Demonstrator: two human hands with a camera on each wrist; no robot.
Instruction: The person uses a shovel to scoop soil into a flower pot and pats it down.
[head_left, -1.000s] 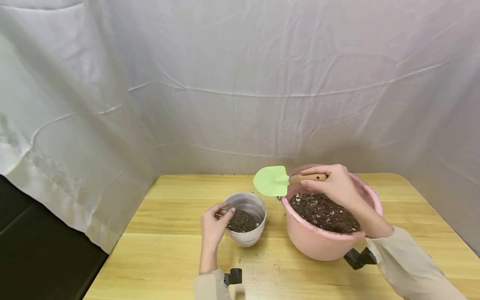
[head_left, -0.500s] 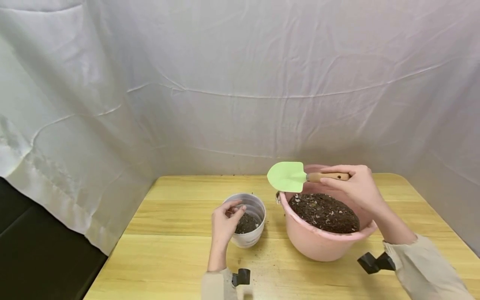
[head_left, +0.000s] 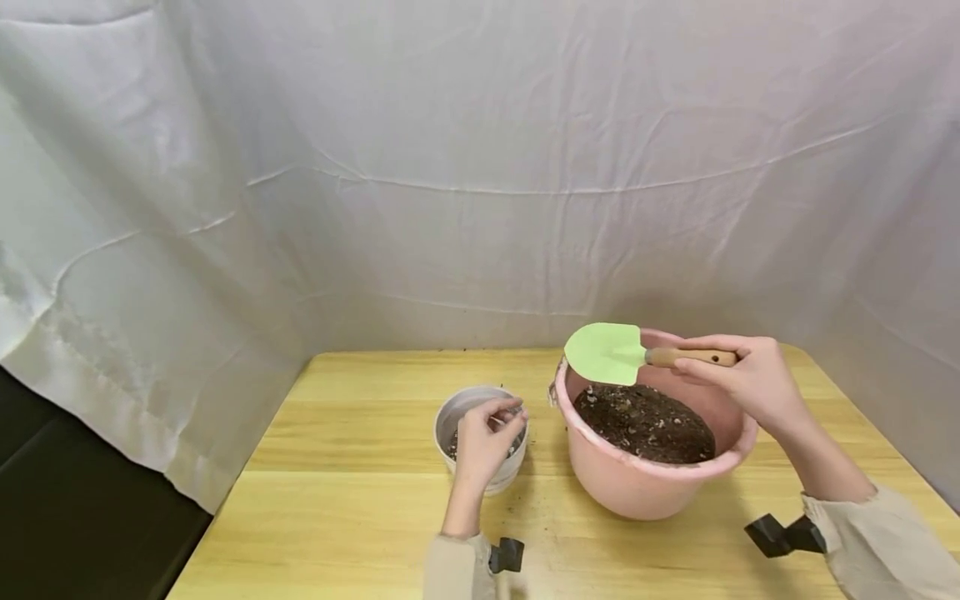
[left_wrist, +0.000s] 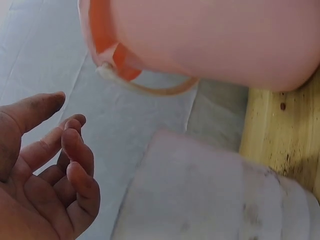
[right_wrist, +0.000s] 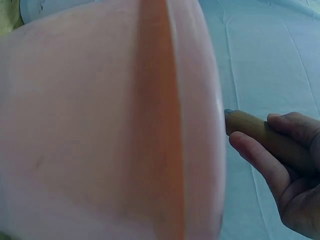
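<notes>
My right hand (head_left: 738, 373) grips the wooden handle (head_left: 690, 357) of a small trowel. Its light green blade (head_left: 606, 353) hangs level over the far left rim of a pink basin (head_left: 645, 487), which holds dark soil (head_left: 645, 412). My left hand (head_left: 491, 425) hovers over a small white pot (head_left: 450, 421) with soil in it, left of the basin. In the left wrist view that left hand (left_wrist: 67, 122) has loosely curled, soil-stained fingers and holds nothing beside the white pot (left_wrist: 200, 195). The right wrist view shows the right hand (right_wrist: 280, 160) round the handle (right_wrist: 250, 125) behind the basin wall (right_wrist: 100, 125).
Both containers stand on a wooden table (head_left: 360, 508) with soil crumbs scattered near them. A white cloth backdrop (head_left: 480, 167) hangs close behind the table and along both sides. The floor at the left (head_left: 75, 517) is dark.
My right hand has carried the trowel rightward, from beside the basin's left edge to above its rim. My left hand has shifted right, from the pot's left rim to over its opening.
</notes>
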